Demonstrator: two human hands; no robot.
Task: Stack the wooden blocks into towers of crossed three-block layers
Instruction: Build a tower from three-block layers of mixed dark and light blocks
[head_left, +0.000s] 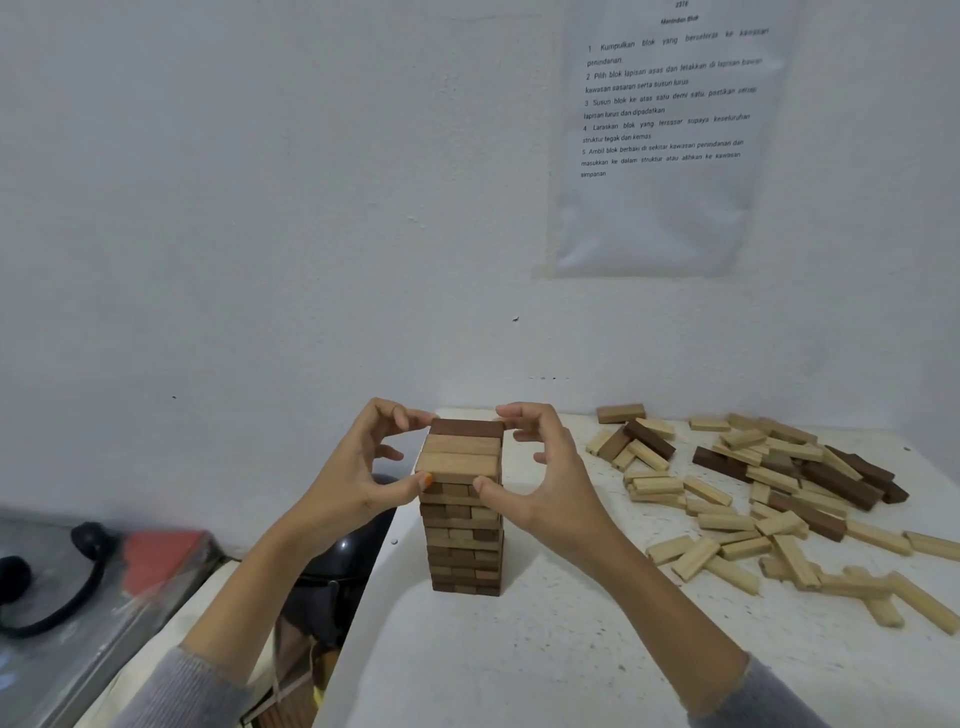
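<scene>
The top layer (460, 452) of the tower (462, 540) — standing near the left edge of the bench (519, 649) — is clasped at both ends by the curled left grip (358, 467) and right grip (550, 478), probably so its three blocks get squared

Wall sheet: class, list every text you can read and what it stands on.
On the paper sheet, steps cut short here:
"1 Kumpulkan blok yang berselerak ke kawasan penindanan."
"2 Pilih blok lapisan asas ..."
"3 Susun blok ke atas ..."
"4 Laraskan blok yang tersasar ..."
"5 Ambil blok berbaki ..."
Heading above them: too blurred to read.
</scene>
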